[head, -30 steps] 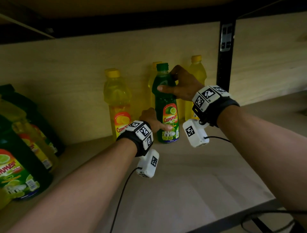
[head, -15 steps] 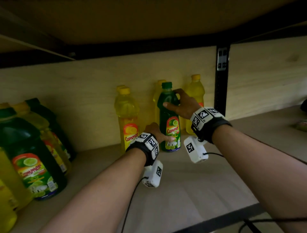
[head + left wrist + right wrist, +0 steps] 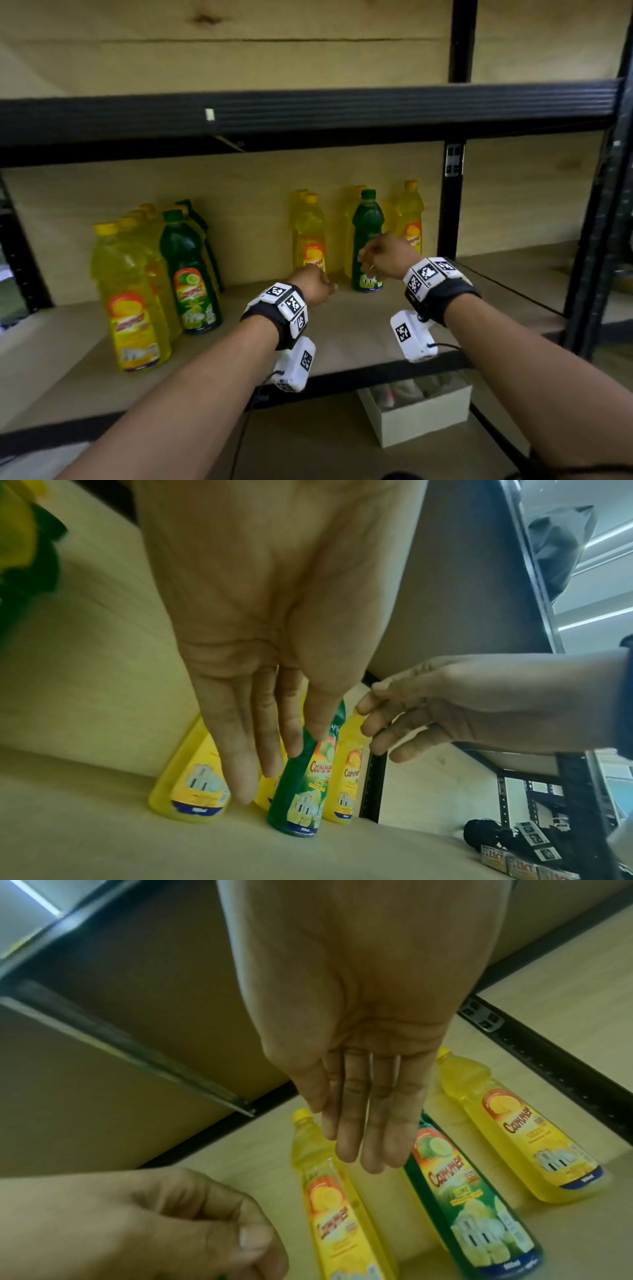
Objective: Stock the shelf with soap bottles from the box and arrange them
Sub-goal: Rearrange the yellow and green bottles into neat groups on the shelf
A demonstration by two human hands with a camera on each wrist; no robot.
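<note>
A green lime soap bottle (image 3: 367, 236) stands upright on the shelf board (image 3: 346, 335) near the back wall. One yellow bottle (image 3: 310, 236) stands to its left, another yellow bottle (image 3: 409, 214) to its right, and a further one behind it. My right hand (image 3: 382, 251) hovers just in front of the green bottle, apart from it. Its fingers (image 3: 359, 1137) are straight and empty. My left hand (image 3: 315, 284) hangs lower and to the left, in front of the left yellow bottle. The left hand's fingers (image 3: 240, 750) are straight and hold nothing.
A group of several yellow and green bottles (image 3: 137, 291) stands at the shelf's left. An open white box (image 3: 416, 416) sits on the lower level under the shelf edge. A black upright post (image 3: 452, 205) rises right of the bottles. A black beam (image 3: 308, 113) runs overhead.
Both hands have let go of the green bottle and drawn back toward me. The head view has pulled back and now takes in the whole shelf bay.
</note>
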